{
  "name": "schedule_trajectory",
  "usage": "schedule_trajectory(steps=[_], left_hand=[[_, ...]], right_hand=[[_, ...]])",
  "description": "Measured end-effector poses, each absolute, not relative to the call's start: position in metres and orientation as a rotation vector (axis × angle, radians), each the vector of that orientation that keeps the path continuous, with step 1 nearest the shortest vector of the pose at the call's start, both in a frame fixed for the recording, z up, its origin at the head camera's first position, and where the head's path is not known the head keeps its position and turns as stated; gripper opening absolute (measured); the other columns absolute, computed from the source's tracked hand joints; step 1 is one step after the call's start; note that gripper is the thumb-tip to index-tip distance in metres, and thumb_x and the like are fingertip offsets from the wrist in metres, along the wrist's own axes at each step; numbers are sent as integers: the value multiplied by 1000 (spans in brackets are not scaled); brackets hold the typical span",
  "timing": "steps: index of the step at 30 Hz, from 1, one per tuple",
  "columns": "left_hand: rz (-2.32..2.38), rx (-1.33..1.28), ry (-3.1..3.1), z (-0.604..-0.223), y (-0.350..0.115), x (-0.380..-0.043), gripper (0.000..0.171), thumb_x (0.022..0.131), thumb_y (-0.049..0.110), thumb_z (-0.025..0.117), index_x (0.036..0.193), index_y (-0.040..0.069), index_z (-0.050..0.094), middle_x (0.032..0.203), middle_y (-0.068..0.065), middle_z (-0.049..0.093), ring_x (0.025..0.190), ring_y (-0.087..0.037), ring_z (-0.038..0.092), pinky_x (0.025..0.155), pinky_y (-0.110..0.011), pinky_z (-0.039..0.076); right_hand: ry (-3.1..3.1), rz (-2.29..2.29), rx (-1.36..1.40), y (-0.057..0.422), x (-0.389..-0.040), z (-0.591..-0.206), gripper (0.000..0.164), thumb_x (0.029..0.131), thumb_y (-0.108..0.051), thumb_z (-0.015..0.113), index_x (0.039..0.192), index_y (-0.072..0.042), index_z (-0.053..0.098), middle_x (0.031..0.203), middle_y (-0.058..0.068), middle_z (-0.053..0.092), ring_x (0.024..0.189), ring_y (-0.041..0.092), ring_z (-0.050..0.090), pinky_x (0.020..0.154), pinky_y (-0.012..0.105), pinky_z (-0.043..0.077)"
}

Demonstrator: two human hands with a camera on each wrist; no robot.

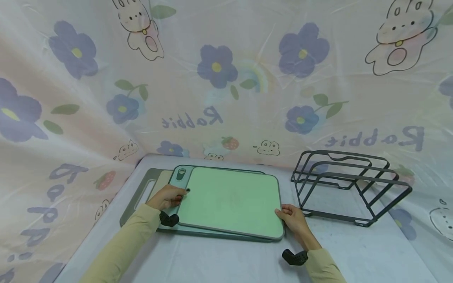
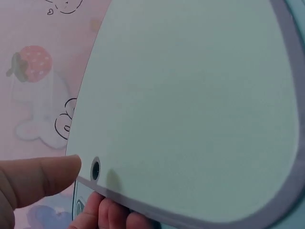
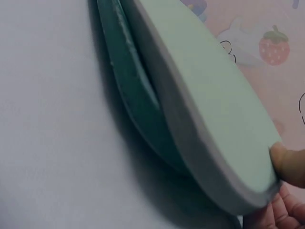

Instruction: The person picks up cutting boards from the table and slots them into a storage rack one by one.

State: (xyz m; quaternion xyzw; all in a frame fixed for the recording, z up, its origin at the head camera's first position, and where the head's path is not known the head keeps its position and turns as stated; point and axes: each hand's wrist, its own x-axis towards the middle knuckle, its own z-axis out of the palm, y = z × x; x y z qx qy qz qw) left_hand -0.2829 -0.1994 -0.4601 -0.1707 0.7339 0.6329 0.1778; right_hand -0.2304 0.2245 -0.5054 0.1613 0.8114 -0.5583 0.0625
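A light green cutting board (image 1: 230,200) with a grey edge and a small hole near its left side lies on top of a stack. My left hand (image 1: 167,197) grips its left edge, the thumb beside the hole and the fingers curled below the edge in the left wrist view. At the opposite edge, my right hand (image 1: 293,220) pinches the board, thumb on top and fingers underneath. The right wrist view shows a narrow gap between this board and a teal-edged cutting board (image 3: 131,90) below. That lower board's handle hole shows at its upper left in the head view.
Farther left, a grey-green board (image 1: 136,200) with a long slot and a beige board (image 1: 161,181) stick out from the stack. A black wire rack (image 1: 350,184) with several upright frames stands at the right of the white-covered table (image 1: 198,259). A printed curtain (image 1: 247,118) hangs behind.
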Motion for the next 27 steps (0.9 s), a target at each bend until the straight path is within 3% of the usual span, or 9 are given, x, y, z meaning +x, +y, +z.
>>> schedule_trajectory(steps=[8, 18, 27], left_hand=[[1756, -462, 2126, -461, -202, -284, 32, 91, -1, 62, 121, -12, 57, 97, -10, 56, 79, -18, 53, 67, -27, 51], [1772, -414, 2121, -460, -201, -285, 38, 92, -3, 60, 128, -14, 51, 104, -10, 55, 85, -18, 53, 73, -28, 50], [1783, -378, 2127, -464, -203, -282, 43, 91, -7, 60, 131, -16, 47, 115, -19, 56, 88, -20, 54, 78, -32, 50]], right_hand=[[2438, -1725, 458, 224, -230, -503, 50, 94, -23, 67, 128, 9, 50, 100, 10, 58, 92, 21, 52, 77, 30, 46], [2423, -1780, 480, 225, -229, -503, 49, 94, -20, 67, 129, 8, 49, 102, 10, 58, 89, 18, 53, 73, 24, 46], [2445, -1793, 452, 224, -227, -504, 51, 91, -24, 71, 126, 7, 52, 100, 8, 61, 88, 16, 55, 72, 24, 47]])
